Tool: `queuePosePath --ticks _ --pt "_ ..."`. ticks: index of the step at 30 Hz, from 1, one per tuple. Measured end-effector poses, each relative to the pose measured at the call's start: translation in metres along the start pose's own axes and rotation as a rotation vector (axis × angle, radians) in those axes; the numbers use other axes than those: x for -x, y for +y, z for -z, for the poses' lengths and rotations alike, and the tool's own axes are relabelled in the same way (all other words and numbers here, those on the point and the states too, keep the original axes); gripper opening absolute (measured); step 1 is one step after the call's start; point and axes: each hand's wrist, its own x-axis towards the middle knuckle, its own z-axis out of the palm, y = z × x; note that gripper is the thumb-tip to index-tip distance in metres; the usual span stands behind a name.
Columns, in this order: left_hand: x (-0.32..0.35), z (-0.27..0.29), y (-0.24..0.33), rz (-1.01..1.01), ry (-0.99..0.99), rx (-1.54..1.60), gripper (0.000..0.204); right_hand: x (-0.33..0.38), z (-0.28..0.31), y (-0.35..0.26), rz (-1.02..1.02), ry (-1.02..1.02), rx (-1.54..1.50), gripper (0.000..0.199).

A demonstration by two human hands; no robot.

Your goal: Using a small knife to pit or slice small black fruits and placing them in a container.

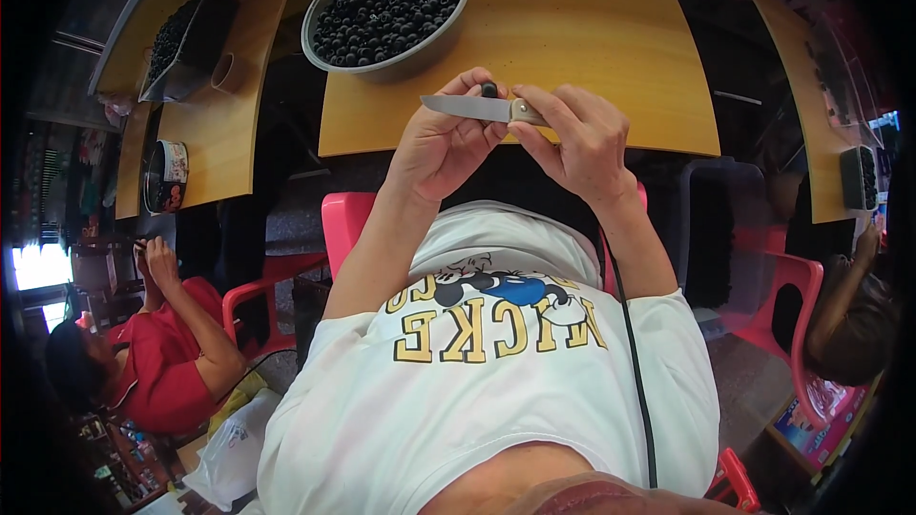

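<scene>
Hands met at the desk (611, 67) edge: our left hand (444, 138) pinched a small dark berry (489, 90), while our right hand (577, 138) closed around a knife (482, 109) handle, blade touching the berry.

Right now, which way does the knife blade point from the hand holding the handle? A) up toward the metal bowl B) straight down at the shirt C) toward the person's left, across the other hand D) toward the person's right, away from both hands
C: the right hand grips the handle, and the knife blade runs leftward over the left hand, which pinches a small dark fruit.
</scene>
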Motion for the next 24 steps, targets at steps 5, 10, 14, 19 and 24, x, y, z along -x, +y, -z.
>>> queuePosePath --ticks 5,10,14,19,24 --pt "0.003 -0.007 0.0 0.002 0.097 0.059 0.019 0.002 -0.001 0.003 0.005 0.001 0.012 0.027" --pt "0.001 0.002 0.002 0.011 0.032 0.052 0.019 0.002 -0.002 0.002 0.004 -0.015 0.009 0.026" --pt "0.002 0.0 0.002 0.011 0.073 0.092 0.02 0.004 -0.003 0.005 -0.009 -0.037 0.011 0.025" --pt "0.001 0.004 0.002 0.018 0.088 0.106 0.021 0.005 -0.005 0.007 -0.017 -0.045 0.004 0.024" --pt "0.0 0.015 0.002 0.035 0.033 0.105 0.02 0.005 -0.005 0.01 -0.005 -0.029 0.007 0.024"
